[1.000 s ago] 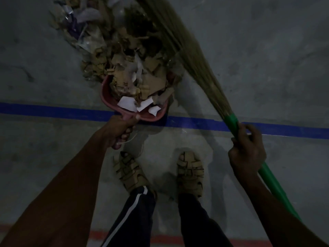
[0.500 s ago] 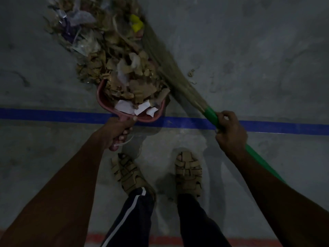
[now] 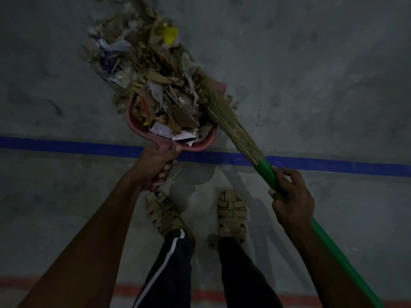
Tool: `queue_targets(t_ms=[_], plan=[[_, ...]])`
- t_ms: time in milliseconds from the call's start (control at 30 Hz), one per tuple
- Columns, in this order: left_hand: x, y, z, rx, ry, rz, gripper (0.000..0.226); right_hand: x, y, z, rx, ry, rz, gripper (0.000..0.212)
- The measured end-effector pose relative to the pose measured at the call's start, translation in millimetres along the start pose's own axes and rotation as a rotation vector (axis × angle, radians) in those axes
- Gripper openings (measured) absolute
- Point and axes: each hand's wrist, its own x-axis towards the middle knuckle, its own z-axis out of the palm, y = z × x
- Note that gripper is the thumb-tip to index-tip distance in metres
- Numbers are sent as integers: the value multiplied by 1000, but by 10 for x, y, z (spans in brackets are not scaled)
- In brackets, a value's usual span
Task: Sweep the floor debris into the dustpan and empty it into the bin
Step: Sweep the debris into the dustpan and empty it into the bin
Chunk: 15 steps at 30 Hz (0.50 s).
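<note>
Here, your left hand (image 3: 155, 165) grips the handle of the pink dustpan (image 3: 131, 121), fingers (image 3: 165, 168) curled under it, and the pan sits low on the grey concrete floor (image 3: 311, 85) just beyond the blue line (image 3: 66, 146). Your right hand (image 3: 291, 196) is clenched around the green handle of the broom (image 3: 265, 170), near where the straw bristles begin. The bristles slant up and left along the pan's right edge, touching the debris (image 3: 164, 101). That debris, torn cardboard, white paper scraps and plastic, fills the dustpan and trails on across the floor beyond its mouth, with a yellow scrap (image 3: 169, 34) at the far end of the heap. Your sandalled feet (image 3: 232, 212) stand just behind the line, and an orange line (image 3: 211, 294) crosses the floor behind them.
</note>
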Motion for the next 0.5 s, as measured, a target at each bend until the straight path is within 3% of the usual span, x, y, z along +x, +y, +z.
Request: queue_targets(t_ms=[167, 500], plan=[[-771, 471, 106, -62, 34, 54, 48, -219, -290, -608, 79, 71, -32, 60], [-2972, 1194, -93, -98, 66, 133, 47, -1140, -1117, -2239, 223, 46, -53, 62]])
